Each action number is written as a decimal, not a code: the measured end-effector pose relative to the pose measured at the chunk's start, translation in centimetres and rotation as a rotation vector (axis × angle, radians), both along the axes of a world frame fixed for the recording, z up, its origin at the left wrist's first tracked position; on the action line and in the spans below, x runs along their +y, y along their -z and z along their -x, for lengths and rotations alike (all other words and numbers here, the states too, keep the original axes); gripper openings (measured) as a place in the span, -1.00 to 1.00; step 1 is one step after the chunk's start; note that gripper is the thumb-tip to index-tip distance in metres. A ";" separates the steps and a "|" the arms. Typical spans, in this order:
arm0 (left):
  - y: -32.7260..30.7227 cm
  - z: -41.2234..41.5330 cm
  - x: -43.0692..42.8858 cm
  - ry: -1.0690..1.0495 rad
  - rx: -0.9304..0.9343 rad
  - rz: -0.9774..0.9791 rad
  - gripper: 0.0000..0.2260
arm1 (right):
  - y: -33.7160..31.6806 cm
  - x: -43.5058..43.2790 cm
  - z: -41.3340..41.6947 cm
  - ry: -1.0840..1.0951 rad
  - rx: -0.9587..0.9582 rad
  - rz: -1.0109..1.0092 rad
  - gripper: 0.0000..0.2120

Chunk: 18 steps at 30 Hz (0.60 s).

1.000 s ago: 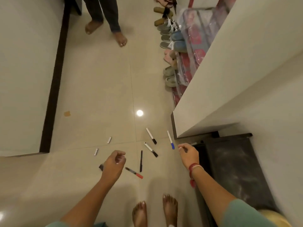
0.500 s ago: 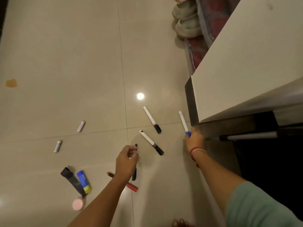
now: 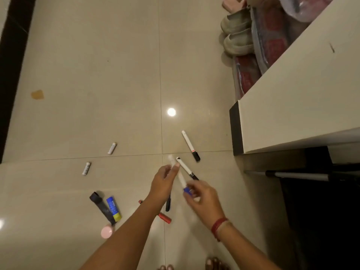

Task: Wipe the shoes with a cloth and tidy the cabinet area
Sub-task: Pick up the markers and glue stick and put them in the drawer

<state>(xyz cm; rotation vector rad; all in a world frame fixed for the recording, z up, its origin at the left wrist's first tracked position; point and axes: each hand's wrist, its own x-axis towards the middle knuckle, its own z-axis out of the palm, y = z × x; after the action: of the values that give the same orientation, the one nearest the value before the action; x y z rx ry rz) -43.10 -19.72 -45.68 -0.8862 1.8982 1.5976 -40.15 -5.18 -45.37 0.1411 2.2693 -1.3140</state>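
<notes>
Both hands meet over the tiled floor (image 3: 97, 75), close together on one blue-capped marker (image 3: 180, 177). The right hand (image 3: 202, 197) pinches its blue cap end, and the left hand (image 3: 165, 182) closes thumb and fingertips on the white barrel higher up. Both hands and the marker are smeared by motion, so the exact finger placement is hard to read. A red thread band (image 3: 219, 226) circles the right wrist.

On the floor lies a black-capped marker (image 3: 191, 146). A second black-capped marker (image 3: 186, 168) sits just beside the left fingertips, its lower end hidden behind the right hand. A black pen (image 3: 168, 205) and a red pen (image 3: 164, 218) are each partly covered by the left forearm. Further left lie two small white cylinders (image 3: 112, 148), too small to identify. Nearer the bottom edge a blue and yellow glue stick (image 3: 114, 209) touches a dark strip (image 3: 102, 209), with a pink round lid (image 3: 106, 231) at its lower end.

The shoes (image 3: 236, 36), a grey-green pair, rest at the upper right against a clear bag of red-patterned items (image 3: 268, 45); more footwear above them is cut off by the frame. The white cabinet (image 3: 292, 104) fills the right side, and the space below it is too dark to make out beyond a metal bar (image 3: 298, 175). Toes (image 3: 214, 264) show at the bottom edge.
</notes>
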 end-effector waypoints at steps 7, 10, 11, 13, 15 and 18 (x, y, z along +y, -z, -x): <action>-2.7 1.1 -2.2 -0.469 0.015 -0.086 -0.88 | 0.4 -1.4 3.0 0.101 -0.001 -0.082 -0.97; -0.8 0.6 -4.3 -0.439 0.010 -0.016 -0.83 | 5.3 -0.7 7.7 0.021 0.064 -0.411 -0.83; 0.0 0.4 -4.8 -0.451 0.008 -0.019 -0.83 | 6.8 -0.7 9.2 -0.018 0.064 -0.487 -0.77; 1.6 -0.4 -5.6 -0.479 0.000 -0.055 -0.82 | 9.5 -0.9 11.3 -0.085 0.045 -0.615 -0.69; 3.1 -1.1 -5.9 -0.501 -0.036 -0.087 -0.82 | 11.7 -1.0 12.3 -0.118 0.028 -0.692 -0.71; 4.7 -2.4 -6.0 -0.561 -0.092 -0.148 -0.80 | 13.9 -1.2 12.7 -0.170 0.077 -0.726 -0.80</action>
<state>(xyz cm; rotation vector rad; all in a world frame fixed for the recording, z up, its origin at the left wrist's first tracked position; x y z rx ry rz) -40.74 -25.69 -50.40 -1.4875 1.5182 1.9354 -52.85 -6.33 -59.24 0.1410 2.6530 -0.3716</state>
